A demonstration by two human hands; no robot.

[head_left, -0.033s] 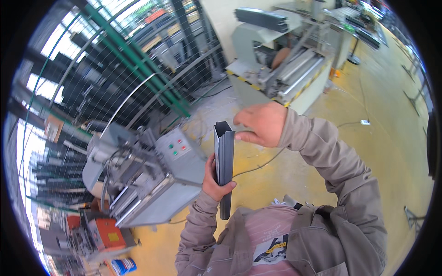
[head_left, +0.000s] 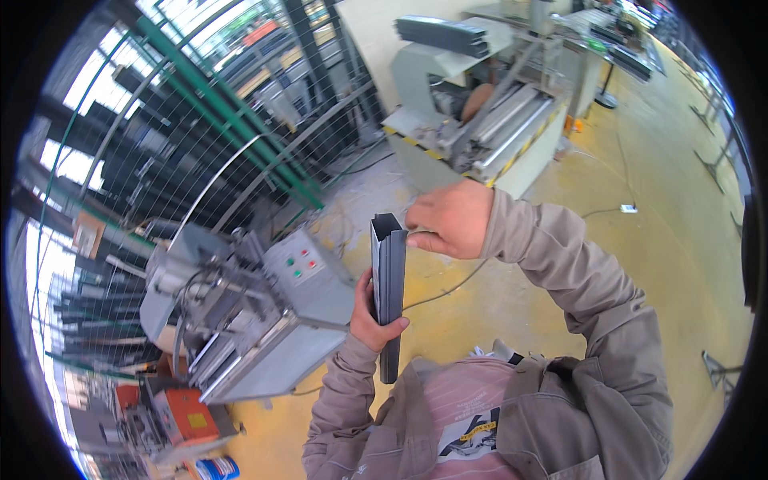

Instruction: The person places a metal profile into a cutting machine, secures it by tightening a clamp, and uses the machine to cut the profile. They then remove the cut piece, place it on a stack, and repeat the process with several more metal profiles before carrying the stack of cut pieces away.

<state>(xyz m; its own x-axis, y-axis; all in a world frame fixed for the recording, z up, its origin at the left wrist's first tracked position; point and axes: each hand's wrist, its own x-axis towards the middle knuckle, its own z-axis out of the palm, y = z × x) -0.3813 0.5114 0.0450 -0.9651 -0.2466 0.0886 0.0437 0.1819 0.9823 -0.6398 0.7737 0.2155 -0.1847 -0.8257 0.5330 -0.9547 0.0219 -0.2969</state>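
A dark grey window-frame profile [head_left: 390,280], a length with a hollow end facing up, stands nearly upright before my chest. My left hand [head_left: 374,320] is closed around its lower half, the thumb lying across its front. Beside the profile's upper end is my right hand [head_left: 452,220], its fingers curled and the thumb and forefinger drawn in at the right edge. Whether those fingertips touch the profile or pinch something small cannot be made out.
At left stands a grey machine with a button panel [head_left: 296,262]. Ahead is a pale saw machine [head_left: 416,148] with several dark profiles [head_left: 442,36] on top. A cable [head_left: 448,290] crosses the yellow floor. An orange machine [head_left: 188,416] and a blue tub [head_left: 218,467] are at lower left.
My right hand has come slightly down and closer to the profile's upper edge, its fingers drawn more together. My left hand keeps its grip. The surroundings shift slightly left in view.
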